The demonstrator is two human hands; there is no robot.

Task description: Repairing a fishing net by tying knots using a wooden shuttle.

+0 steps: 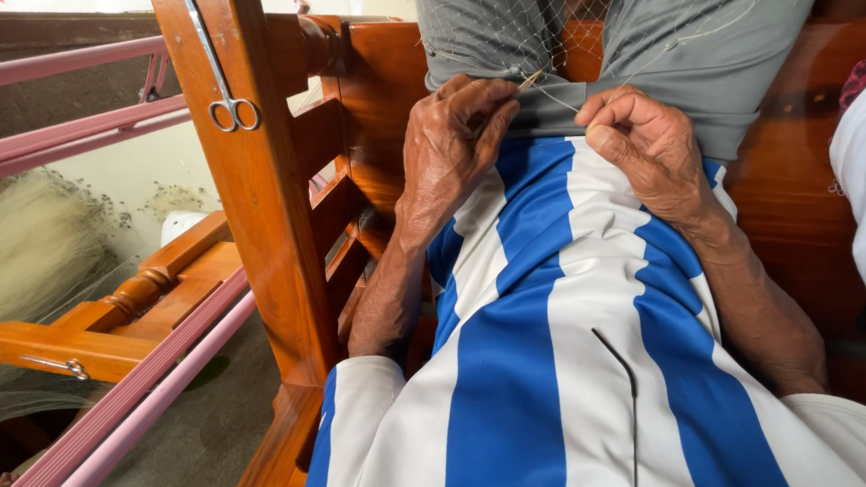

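At the upper left of the frame, metal scissors (224,76) hang on a wooden post (249,185), with pink rails (113,414) slanting below. Right of the post, at upper centre, the left hand (452,142) is curled almost shut, thumb and fingertips pinching a thin pale needle (530,79) and the fine net (639,10). Just beside it, the right hand (647,145) is folded into a loose fist, gripping the net's strands against grey fabric (702,47). A blue and white striped shirt (561,366) fills the lower centre.
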